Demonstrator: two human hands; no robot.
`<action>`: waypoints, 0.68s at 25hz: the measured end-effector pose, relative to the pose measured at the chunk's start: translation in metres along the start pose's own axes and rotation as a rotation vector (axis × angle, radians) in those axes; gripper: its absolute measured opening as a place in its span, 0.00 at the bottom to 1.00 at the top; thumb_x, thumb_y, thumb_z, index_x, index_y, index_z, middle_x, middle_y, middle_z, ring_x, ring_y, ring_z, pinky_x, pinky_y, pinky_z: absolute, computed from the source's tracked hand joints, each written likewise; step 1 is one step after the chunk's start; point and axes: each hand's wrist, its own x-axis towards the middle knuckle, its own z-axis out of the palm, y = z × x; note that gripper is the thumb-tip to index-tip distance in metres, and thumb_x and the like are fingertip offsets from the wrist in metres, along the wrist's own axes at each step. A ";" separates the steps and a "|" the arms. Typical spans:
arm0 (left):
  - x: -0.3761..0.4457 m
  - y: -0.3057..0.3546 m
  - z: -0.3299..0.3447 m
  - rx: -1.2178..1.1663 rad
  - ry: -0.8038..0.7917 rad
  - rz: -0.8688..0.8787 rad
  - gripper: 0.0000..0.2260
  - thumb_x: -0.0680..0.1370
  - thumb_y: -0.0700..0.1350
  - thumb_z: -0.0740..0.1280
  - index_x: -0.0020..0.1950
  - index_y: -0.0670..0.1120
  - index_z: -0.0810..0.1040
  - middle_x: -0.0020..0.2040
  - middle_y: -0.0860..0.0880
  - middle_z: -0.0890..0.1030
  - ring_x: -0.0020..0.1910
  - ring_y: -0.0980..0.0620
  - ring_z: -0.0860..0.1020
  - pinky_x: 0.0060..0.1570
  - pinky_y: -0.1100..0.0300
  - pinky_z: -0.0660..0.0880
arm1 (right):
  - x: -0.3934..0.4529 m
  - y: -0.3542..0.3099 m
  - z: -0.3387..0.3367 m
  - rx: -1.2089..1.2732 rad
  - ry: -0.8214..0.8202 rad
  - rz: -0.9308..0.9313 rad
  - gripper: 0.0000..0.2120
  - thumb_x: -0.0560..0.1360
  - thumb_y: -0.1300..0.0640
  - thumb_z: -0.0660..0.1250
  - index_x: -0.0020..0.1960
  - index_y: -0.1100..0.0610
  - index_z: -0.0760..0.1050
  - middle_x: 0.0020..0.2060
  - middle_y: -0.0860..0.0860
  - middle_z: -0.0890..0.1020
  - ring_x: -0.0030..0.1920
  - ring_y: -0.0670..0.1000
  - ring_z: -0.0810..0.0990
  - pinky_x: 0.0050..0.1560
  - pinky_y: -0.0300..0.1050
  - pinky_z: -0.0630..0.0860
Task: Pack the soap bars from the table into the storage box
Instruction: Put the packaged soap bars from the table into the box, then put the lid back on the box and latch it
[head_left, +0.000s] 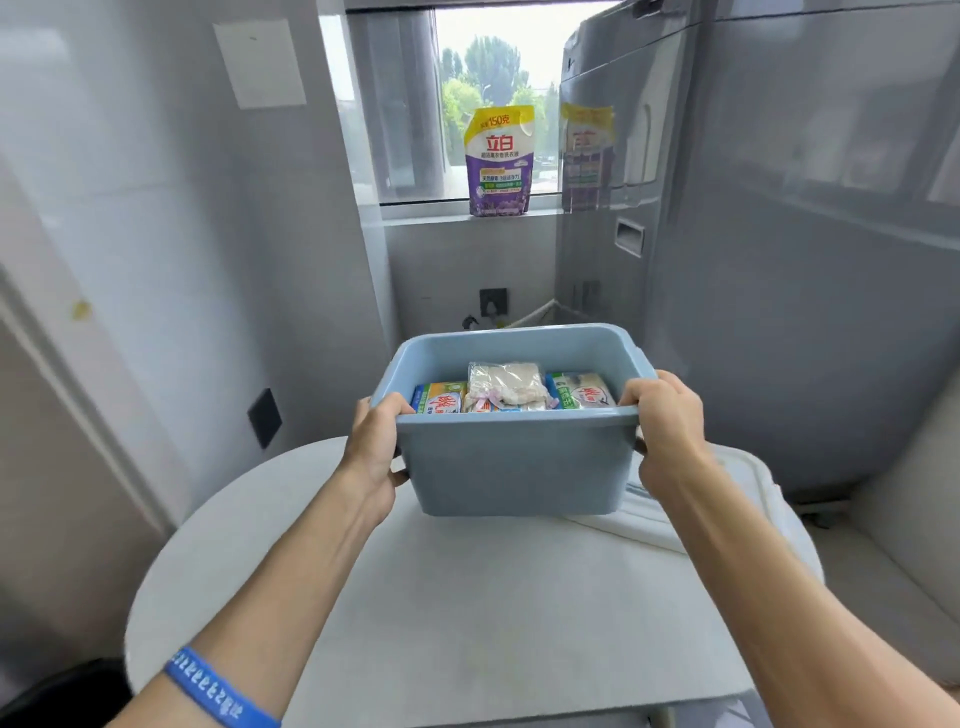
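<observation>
Both hands are on the storage box (514, 457) now: my left hand (375, 441) is curled over the left end of the rim, thumb on top, and my right hand (665, 431) is wrapped round the right end the same way, fingers tucked under the lip. The box sits out in front of me above the far part of the round white worktop (249, 519) (whether its base is touching or just clear, I can't tell). Inside, the soap bars (439, 397) lie packed side by side, glossy printed wrappers left and right, and a crinkly clear bag of something pale (506, 387) between them. I reckon this load is fairly heavy for its size, since soap is dense, while the blue plastic is smooth, stiff and rounded at the corners, so the rolled rim at both ends is the right hold. A folded white cloth (644, 514) lies beside the box's right corner.
</observation>
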 end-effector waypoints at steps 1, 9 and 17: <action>0.000 -0.004 -0.013 0.009 0.015 -0.021 0.15 0.70 0.44 0.62 0.56 0.49 0.71 0.44 0.49 0.77 0.38 0.50 0.74 0.35 0.56 0.72 | -0.002 0.006 0.009 -0.010 -0.022 0.017 0.10 0.58 0.65 0.61 0.38 0.55 0.72 0.35 0.53 0.73 0.36 0.53 0.66 0.38 0.48 0.63; 0.000 -0.015 -0.043 0.995 0.359 0.683 0.30 0.73 0.48 0.69 0.73 0.43 0.65 0.74 0.40 0.66 0.71 0.39 0.65 0.68 0.42 0.63 | 0.000 0.038 0.032 -0.204 -0.117 -0.032 0.21 0.65 0.65 0.62 0.57 0.55 0.72 0.49 0.53 0.78 0.45 0.54 0.77 0.45 0.53 0.77; -0.043 -0.042 0.086 1.434 -0.184 1.121 0.15 0.73 0.59 0.67 0.49 0.49 0.71 0.48 0.49 0.82 0.48 0.45 0.79 0.39 0.54 0.67 | 0.019 0.058 -0.047 -0.670 -0.141 -0.153 0.18 0.77 0.44 0.64 0.63 0.52 0.74 0.62 0.49 0.79 0.58 0.52 0.76 0.56 0.50 0.71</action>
